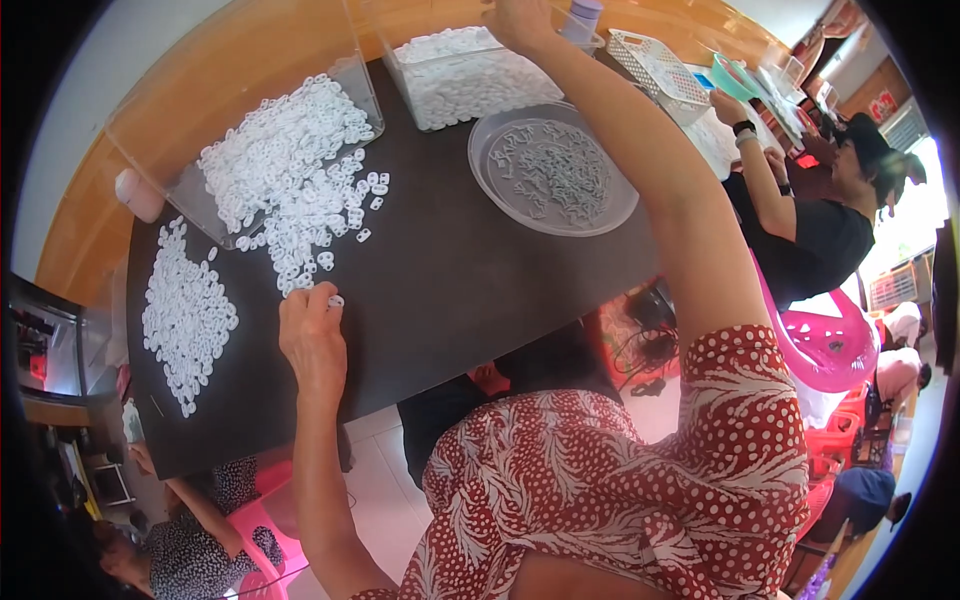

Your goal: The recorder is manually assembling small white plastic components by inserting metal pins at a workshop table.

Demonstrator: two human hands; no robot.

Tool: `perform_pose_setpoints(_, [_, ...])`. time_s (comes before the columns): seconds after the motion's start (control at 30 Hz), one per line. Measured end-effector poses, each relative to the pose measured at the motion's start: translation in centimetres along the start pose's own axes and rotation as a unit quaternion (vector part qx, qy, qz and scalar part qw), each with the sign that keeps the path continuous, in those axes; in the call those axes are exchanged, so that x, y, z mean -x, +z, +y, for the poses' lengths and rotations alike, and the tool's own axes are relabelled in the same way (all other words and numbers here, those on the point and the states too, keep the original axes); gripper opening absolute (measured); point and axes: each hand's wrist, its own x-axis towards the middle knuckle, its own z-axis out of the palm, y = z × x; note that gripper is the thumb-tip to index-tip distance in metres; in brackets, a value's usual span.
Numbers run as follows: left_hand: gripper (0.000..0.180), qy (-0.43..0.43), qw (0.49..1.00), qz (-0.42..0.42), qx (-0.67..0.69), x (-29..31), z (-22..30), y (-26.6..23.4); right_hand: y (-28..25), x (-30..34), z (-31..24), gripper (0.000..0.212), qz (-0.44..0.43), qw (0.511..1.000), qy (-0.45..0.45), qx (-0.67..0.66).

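Note:
My left hand (313,335) is closed in a pinch on a small white plastic oval piece (336,301), at the near end of a spill of like pieces (300,235). The spill runs out of a clear plastic bin (365,85) whose open side faces me. My right hand (522,22) reaches far out over a second clear bin (430,112) full of white pieces. The top edge of the view cuts off its fingers, so their grip is hidden. A round clear tray (482,165) with small grey parts (565,172) lies below my right forearm.
A separate heap of white ovals (187,320) covers the table's left side, near a pinkish bottle (139,195). A white basket (660,75) stands at far right. One co-worker (815,215) works at right, another (190,540) sits at lower left. The table's near edge (490,360) crosses before me.

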Motion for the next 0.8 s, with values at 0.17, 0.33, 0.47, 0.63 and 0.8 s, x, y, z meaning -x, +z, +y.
perform_pose_setpoints(0.17, [0.021, 0.001, 0.999, -0.014, 0.034, 0.0, 0.1, 0.0, -2.7, 1.4, -2.5, 0.012, -0.023, 0.997, -0.035, 0.069])
perform_pose_setpoints(0.33, [0.014, -0.115, 0.982, -0.022, 0.148, -0.1, -0.4, 0.1, -9.0, 8.1, -5.2, 0.017, -0.146, 0.981, -0.124, -0.021])
perform_pose_setpoints(0.47, [0.013, -0.047, 0.990, -0.011, 0.135, 0.1, -0.7, 0.1, -12.2, 12.6, -4.8, 0.014, -0.271, 0.956, -0.013, -0.108])
perform_pose_setpoints(0.63, [0.016, -0.081, 0.985, 0.017, 0.150, -0.5, -0.5, 0.2, -13.4, 16.8, -3.0, 0.015, -0.344, 0.921, 0.001, -0.183])
perform_pose_setpoints(0.8, [0.011, -0.164, 0.949, 0.031, 0.267, 0.1, -0.6, -0.2, -11.9, 19.3, -3.2, 0.009, -0.367, 0.916, -0.071, -0.147])
